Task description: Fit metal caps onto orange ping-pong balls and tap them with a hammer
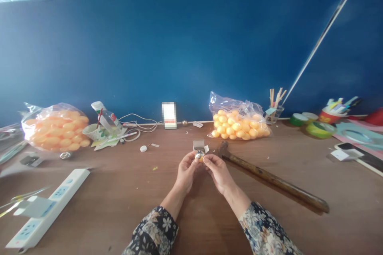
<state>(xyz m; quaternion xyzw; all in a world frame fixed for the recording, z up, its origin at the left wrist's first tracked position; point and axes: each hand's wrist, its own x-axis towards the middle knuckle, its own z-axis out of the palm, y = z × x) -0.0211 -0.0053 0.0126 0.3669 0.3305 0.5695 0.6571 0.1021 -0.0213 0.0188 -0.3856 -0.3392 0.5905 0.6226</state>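
Observation:
Between my fingertips is a small shiny ball (199, 155), silvery with a yellowish lower side. My left hand (187, 170) pinches it from the left with thumb and fingers. From the right, my right hand (220, 172) grips it too, thumb and forefinger bent against it. The fingers hide much of its underside. Just beyond the hands stands a small open box (198, 144) with its pale flap up. A hammer (269, 175) with a long wooden handle lies to the right, its head close to my right hand.
Bags of orange balls stand at left (60, 127) and right (236, 124). A white power strip (48, 207) lies at left front. Along the back are a bottle (106, 117), a phone-like screen (169, 114), another shiny ball (184, 123) and a pen cup (329, 114). Tape rolls (320, 129) lie right.

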